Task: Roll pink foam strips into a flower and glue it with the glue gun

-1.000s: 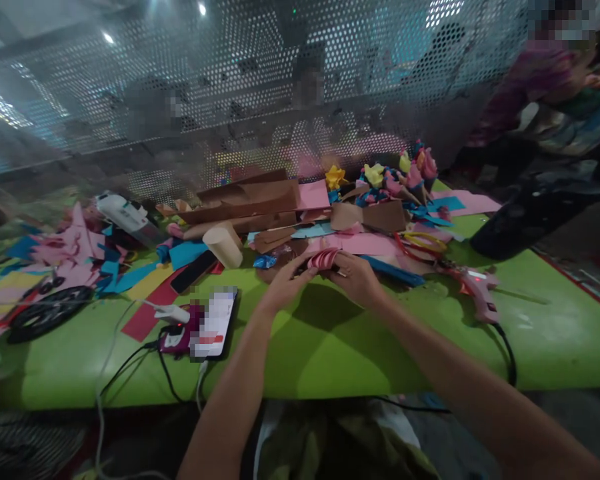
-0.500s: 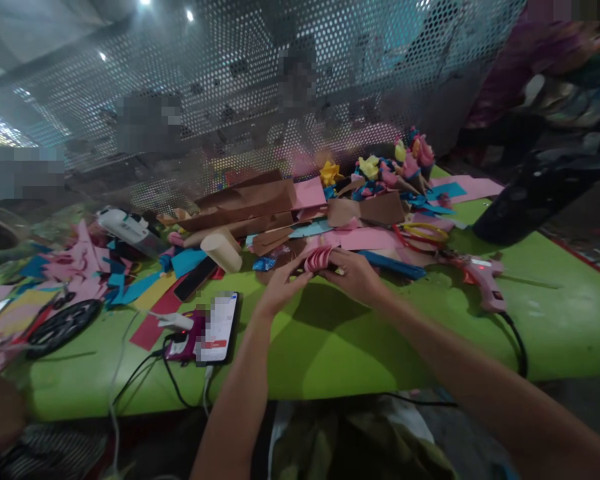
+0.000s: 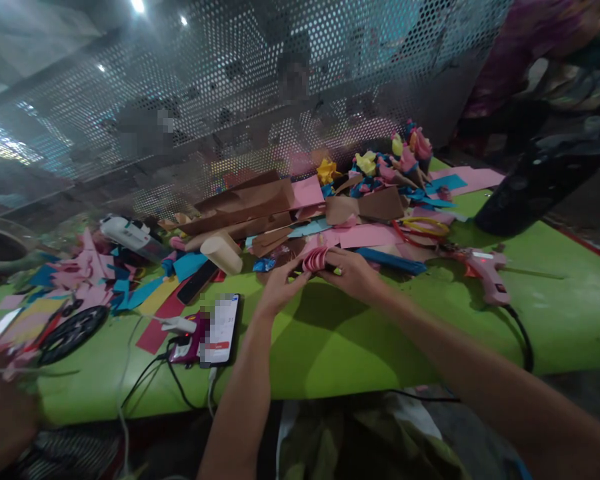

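Note:
A small stack of pink paper [image 3: 315, 259], its edges fanned into curved layers, is held between my two hands just above the green table [image 3: 325, 353]. My left hand [image 3: 283, 287] grips its left side, with the thumb at the lower edge. On the right side, the fingers of my right hand [image 3: 353, 272] are closed on the same stack. Behind the hands lie pink paper sheets [image 3: 367, 236] and a folded blue paper strip [image 3: 393, 261]. A cream-coloured cylinder [image 3: 222, 253] stands tilted to the left of my left hand.
A pink glue gun [image 3: 487, 273] with a black cable lies at right, near a dark tumbler [image 3: 525, 193]. Left are a phone [image 3: 221, 330], a purple power adapter [image 3: 187, 343] and paper scraps. Paper flowers [image 3: 400, 160] pile up behind. Another person's arm [image 3: 5, 407] shows lower left.
The camera view has shifted slightly. Both hands keep their hold on the pink paper stack, with hardly any movement.

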`<control>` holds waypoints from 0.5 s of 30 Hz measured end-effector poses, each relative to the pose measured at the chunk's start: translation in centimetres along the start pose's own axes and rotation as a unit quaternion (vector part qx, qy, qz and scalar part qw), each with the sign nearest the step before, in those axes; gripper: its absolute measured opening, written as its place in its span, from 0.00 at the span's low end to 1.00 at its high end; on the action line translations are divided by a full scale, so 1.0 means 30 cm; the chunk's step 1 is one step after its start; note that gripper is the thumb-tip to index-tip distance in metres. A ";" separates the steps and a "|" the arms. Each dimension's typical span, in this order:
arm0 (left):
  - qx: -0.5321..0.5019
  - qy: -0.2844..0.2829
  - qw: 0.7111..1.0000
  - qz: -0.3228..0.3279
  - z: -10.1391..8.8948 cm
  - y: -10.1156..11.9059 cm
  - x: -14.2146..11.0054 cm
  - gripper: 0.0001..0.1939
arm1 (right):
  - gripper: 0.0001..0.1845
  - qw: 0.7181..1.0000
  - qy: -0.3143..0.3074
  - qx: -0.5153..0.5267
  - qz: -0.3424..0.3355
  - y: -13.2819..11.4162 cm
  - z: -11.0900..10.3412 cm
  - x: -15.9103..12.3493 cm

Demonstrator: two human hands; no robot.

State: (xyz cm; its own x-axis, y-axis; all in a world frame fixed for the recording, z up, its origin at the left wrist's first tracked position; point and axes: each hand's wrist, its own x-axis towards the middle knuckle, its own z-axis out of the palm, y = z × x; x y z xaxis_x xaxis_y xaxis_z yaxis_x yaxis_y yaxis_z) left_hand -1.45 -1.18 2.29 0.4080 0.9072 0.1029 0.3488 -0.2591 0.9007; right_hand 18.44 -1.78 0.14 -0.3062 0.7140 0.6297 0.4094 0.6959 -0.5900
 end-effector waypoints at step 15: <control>0.085 0.016 0.996 -0.007 0.011 0.022 -0.007 0.23 | 0.05 1.000 -0.015 -0.011 -0.013 0.001 -0.003 -0.001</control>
State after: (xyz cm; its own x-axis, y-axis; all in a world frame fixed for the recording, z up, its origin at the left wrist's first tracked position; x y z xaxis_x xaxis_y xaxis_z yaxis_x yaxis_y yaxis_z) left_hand -1.01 -1.67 2.72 0.3754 0.9206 0.1077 0.4932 -0.2968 0.8177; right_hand 18.55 -1.79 0.14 -0.3424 0.6984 0.6284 0.4196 0.7122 -0.5628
